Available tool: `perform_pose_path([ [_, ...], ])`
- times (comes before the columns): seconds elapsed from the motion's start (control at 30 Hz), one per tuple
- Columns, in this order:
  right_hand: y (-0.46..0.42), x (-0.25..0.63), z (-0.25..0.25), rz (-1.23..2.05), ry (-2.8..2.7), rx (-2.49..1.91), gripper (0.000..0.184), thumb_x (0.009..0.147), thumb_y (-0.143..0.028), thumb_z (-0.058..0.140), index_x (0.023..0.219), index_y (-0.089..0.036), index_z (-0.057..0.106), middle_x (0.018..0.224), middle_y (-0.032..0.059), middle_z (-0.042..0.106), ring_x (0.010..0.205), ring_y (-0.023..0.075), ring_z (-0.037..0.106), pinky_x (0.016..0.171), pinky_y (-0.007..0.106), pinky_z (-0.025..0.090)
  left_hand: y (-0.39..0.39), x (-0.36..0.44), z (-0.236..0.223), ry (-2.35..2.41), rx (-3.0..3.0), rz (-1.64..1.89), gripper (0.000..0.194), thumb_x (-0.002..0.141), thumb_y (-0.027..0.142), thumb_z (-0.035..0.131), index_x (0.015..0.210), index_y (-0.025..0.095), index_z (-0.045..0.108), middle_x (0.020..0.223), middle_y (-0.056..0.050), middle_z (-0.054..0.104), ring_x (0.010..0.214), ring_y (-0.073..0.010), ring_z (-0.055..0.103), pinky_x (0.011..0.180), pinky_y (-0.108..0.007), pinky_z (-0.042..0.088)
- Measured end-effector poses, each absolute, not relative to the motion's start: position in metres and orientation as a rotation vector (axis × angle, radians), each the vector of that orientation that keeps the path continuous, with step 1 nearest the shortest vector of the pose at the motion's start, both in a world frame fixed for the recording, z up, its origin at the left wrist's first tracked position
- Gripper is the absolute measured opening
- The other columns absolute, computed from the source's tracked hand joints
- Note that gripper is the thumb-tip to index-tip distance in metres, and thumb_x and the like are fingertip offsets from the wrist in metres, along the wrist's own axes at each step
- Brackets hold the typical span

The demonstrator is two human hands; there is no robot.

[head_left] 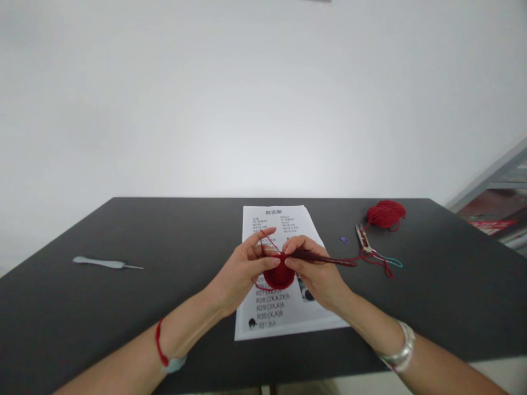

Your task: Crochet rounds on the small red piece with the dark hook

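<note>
My left hand [242, 269] pinches a small round red crochet piece [279, 274] between thumb and fingers, with red yarn running over its forefinger. My right hand [317, 274] grips a dark red crochet hook [329, 258] whose tip meets the piece's upper edge. Both hands hover over a printed pattern sheet [284, 312] on the dark table [82, 307]. A red yarn strand trails right from the work toward a red yarn ball [386, 213].
A grey-handled crochet hook [105, 264] lies at the left of the table. Small snips [363, 237] with coloured thread lie right of the sheet, beside a tiny purple marker [344, 240]. A white wall stands behind; shelving shows at the far right.
</note>
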State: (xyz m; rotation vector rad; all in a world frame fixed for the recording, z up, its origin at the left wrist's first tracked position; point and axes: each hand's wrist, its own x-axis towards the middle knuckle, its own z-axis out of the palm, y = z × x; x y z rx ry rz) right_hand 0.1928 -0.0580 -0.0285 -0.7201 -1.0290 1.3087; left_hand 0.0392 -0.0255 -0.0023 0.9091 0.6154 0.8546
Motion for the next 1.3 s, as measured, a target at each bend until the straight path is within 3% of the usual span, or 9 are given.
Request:
perform_pose_path([
  [0.2, -0.056, 0.196, -0.03, 1.226, -1.13, -0.757, 0.011, 0.074, -0.028, 0.072, 0.079, -0.022, 0.064, 0.074, -0.0017, 0.057, 0.066, 0.0131, 0.048, 0.058, 0.025, 0.037, -0.03, 0.04, 0.001, 0.663, 1.004, 0.9, 0.069, 0.063, 0.008, 0.073, 0.127, 0.016, 0.048, 0.067, 0.003, 0.064, 0.061, -0.0092, 0.055, 0.065, -0.023, 0.04],
  [0.37, -0.057, 0.199, -0.03, 1.096, -1.175, -0.844, 0.01, 0.075, -0.025, 0.071, 0.079, -0.022, 0.062, 0.067, -0.0043, 0.056, 0.059, 0.0112, 0.047, 0.055, 0.024, 0.037, -0.029, 0.041, -0.002, 0.691, 1.061, 0.952, 0.068, 0.065, 0.009, 0.071, 0.128, 0.018, 0.047, 0.067, 0.005, 0.061, 0.062, -0.0091, 0.053, 0.063, -0.023, 0.039],
  [0.63, -0.056, 0.199, -0.032, 1.23, -1.099, -0.758, 0.006, 0.077, -0.022, 0.07, 0.077, -0.02, 0.064, 0.071, -0.0014, 0.069, 0.067, 0.0125, 0.059, 0.065, 0.026, 0.044, -0.028, 0.04, -0.002, 0.709, 1.098, 0.972, 0.071, 0.067, 0.011, 0.071, 0.131, 0.015, 0.041, 0.073, 0.002, 0.064, 0.071, -0.0136, 0.06, 0.072, -0.028, 0.043],
  [1.03, -0.059, 0.193, -0.032, 1.212, -1.123, -0.771, 0.017, 0.07, -0.026, 0.075, 0.072, -0.021, 0.06, 0.064, -0.004, 0.054, 0.057, 0.0111, 0.044, 0.052, 0.024, 0.035, -0.033, 0.04, 0.006, 0.721, 1.191, 0.974, 0.045, 0.07, 0.015, 0.072, 0.112, 0.016, 0.058, 0.065, 0.005, 0.06, 0.06, -0.0098, 0.053, 0.061, -0.024, 0.04],
  [1.3, -0.061, 0.194, -0.037, 1.247, -1.259, -0.774, 0.012, 0.075, -0.022, 0.068, 0.081, -0.023, 0.058, 0.072, -0.0029, 0.058, 0.064, 0.0127, 0.049, 0.058, 0.025, 0.039, -0.039, 0.035, 0.015, 0.754, 1.167, 0.903, 0.039, 0.07, 0.016, 0.071, 0.108, 0.018, 0.061, 0.062, 0.005, 0.055, 0.057, -0.0094, 0.048, 0.059, -0.024, 0.037],
])
